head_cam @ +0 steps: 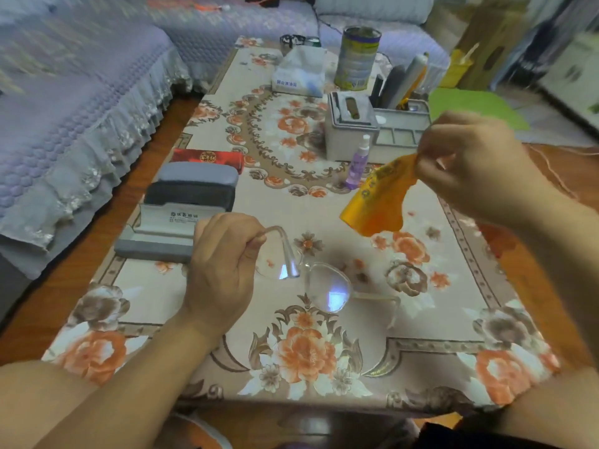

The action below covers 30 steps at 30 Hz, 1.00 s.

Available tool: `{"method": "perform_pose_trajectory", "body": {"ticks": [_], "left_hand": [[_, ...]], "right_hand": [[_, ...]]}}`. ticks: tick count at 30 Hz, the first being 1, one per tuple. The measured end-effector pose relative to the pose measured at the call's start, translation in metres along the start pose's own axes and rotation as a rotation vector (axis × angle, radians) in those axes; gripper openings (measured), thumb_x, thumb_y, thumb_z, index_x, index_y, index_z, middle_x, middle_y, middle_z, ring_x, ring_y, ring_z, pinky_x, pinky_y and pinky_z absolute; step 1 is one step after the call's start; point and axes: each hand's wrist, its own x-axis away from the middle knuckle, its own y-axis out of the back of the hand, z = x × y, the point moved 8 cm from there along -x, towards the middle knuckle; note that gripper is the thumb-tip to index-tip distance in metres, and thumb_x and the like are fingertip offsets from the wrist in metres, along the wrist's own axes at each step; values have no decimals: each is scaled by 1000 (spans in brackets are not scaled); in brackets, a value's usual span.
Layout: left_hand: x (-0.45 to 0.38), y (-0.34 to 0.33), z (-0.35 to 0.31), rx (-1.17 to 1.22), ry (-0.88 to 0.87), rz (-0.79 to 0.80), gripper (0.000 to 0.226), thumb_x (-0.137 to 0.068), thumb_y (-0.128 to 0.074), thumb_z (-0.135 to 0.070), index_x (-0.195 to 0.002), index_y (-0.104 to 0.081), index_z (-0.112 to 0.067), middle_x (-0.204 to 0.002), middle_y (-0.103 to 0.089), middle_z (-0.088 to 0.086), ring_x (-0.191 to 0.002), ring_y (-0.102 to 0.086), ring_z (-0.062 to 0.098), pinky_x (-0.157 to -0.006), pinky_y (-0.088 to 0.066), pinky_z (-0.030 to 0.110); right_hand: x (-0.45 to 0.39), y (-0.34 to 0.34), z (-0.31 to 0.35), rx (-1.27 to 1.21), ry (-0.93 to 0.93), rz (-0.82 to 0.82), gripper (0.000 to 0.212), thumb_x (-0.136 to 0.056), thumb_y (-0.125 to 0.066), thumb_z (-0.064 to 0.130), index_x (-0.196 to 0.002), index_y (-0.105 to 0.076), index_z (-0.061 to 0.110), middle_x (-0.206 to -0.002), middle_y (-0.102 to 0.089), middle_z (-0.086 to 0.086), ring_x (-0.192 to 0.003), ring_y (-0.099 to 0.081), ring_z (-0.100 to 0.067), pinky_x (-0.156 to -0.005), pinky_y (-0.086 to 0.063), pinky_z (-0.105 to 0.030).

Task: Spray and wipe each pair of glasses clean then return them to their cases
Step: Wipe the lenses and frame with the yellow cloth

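Note:
My left hand (223,264) grips one temple arm of a pair of clear-framed glasses (327,290), which hang just above the flowered tablecloth with the other arm unfolded to the right. My right hand (470,170) pinches an orange cleaning cloth (376,202) by its top corner, so that it dangles above the table to the right of the glasses. A small purple spray bottle (358,165) stands upright behind the cloth. An open grey case (162,234) lies at the left edge, just left of my left hand.
Behind the open case lie a dark case (191,194), a grey case (197,175) and a red case (210,157). A tissue pack (299,74), a tin can (356,56), a grey organiser box (351,131) and black glasses (298,40) stand farther back. A sofa (64,108) runs along the left.

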Motion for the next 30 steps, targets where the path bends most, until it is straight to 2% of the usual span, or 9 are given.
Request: {"method": "perform_pose_trajectory", "body": {"ticks": [5, 9, 13, 16, 20, 22, 25, 29, 30], "left_hand": [[-3, 3, 8, -53, 23, 79, 21, -108, -40, -28, -103, -55, -15, -92, -64, 8, -86, -53, 20, -78, -40, 32], [-5, 4, 19, -20, 134, 75, 21, -105, -44, -26, -102, -61, -12, -93, -63, 3, -84, -53, 18, -70, -48, 43], [-7, 7, 26, 42, 229, 63, 14, -105, -45, -29, -106, -57, -22, -95, -59, -7, -85, -56, 18, -66, -50, 38], [-7, 5, 30, 60, 260, 71, 14, -105, -47, -29, -107, -59, -22, -96, -60, -6, -87, -56, 14, -69, -49, 29], [-10, 3, 29, 68, 235, 97, 17, -103, -50, -23, -104, -63, -12, -94, -61, -4, -86, -53, 10, -72, -43, 18], [-11, 3, 28, 66, 218, 101, 16, -103, -50, -23, -104, -63, -12, -94, -58, -7, -85, -52, 9, -71, -42, 16], [-14, 6, 22, 88, 177, 99, 20, -103, -49, -23, -102, -64, -9, -95, -56, -9, -86, -52, 7, -72, -41, 10], [-18, 14, 13, 126, 100, 81, 21, -102, -51, -15, -99, -65, -1, -95, -58, -2, -86, -54, 11, -75, -43, 16], [-18, 16, 10, 132, 83, 75, 20, -101, -51, -13, -98, -65, 0, -95, -58, -2, -85, -54, 12, -75, -43, 18]], "right_hand": [[-14, -2, 24, -66, 146, 60, 15, -94, -60, 13, -92, -71, 3, -88, -68, -10, -75, -63, -26, -71, -54, -38], [-18, -5, 23, -110, 119, 13, 17, -95, -59, 14, -96, -71, 3, -87, -71, -10, -74, -64, -20, -74, -58, -41], [-10, -21, 34, -151, 149, 145, 12, -95, -65, 12, -100, -74, 7, -90, -72, -2, -77, -68, -15, -77, -61, -42], [-3, -35, 40, -478, -46, 332, 17, -93, -67, 20, -102, -77, 11, -97, -76, 7, -89, -72, -6, -86, -60, -28], [16, -57, 75, -984, -113, 702, 19, -89, -64, 14, -95, -76, 1, -108, -76, -10, -103, -71, -26, -91, -56, -31], [29, -68, 92, -1003, -50, 908, 18, -93, -62, 14, -98, -78, 8, -118, -73, -6, -113, -67, -22, -98, -50, -31], [49, -81, 103, -914, 76, 1120, 30, -100, -56, 25, -123, -72, 14, -135, -65, 3, -129, -58, -19, -110, -42, -43], [23, -87, 65, -869, -295, 708, 18, -99, -59, 22, -104, -77, 23, -103, -75, 6, -100, -68, -12, -99, -52, -47], [23, -90, 62, -797, -317, 708, 14, -99, -62, 23, -103, -75, 24, -98, -75, 5, -96, -69, -16, -96, -54, -46]]}}
